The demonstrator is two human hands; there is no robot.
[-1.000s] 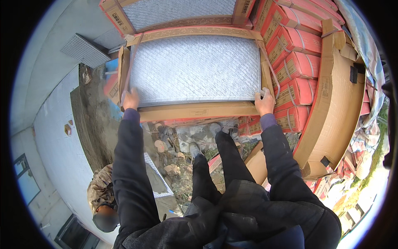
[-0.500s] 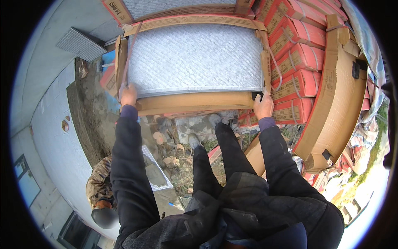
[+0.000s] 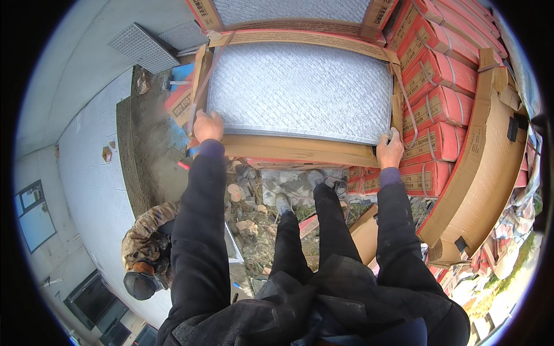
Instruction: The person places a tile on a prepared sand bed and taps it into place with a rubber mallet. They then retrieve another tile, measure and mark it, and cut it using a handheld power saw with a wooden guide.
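Observation:
A large grey tile (image 3: 300, 89) lies in an open cardboard carton (image 3: 306, 149), a ribbed diagonal pattern on its upward face. My left hand (image 3: 208, 126) is closed at the tile's near left corner, its fingertips hidden. At the near right corner, my right hand (image 3: 390, 149) has its thumb and fingers curled against the tile's edge. Loose pale straps hang at both ends of the carton; the left strap (image 3: 209, 75) runs down close to my left hand.
Red strapped cartons (image 3: 433, 106) are stacked to the right, beside a long empty cardboard piece (image 3: 482, 155). Another opened carton of tile (image 3: 291, 10) lies beyond. Rubble (image 3: 248, 213) surrounds my feet. At lower left, a person in camouflage clothing (image 3: 147, 236) bends beside a pale wall.
The view has shifted, so the carton sits further right in it. My left hand has moved slightly farther up along the tile's corner; my right fingers have drawn closer onto the other corner.

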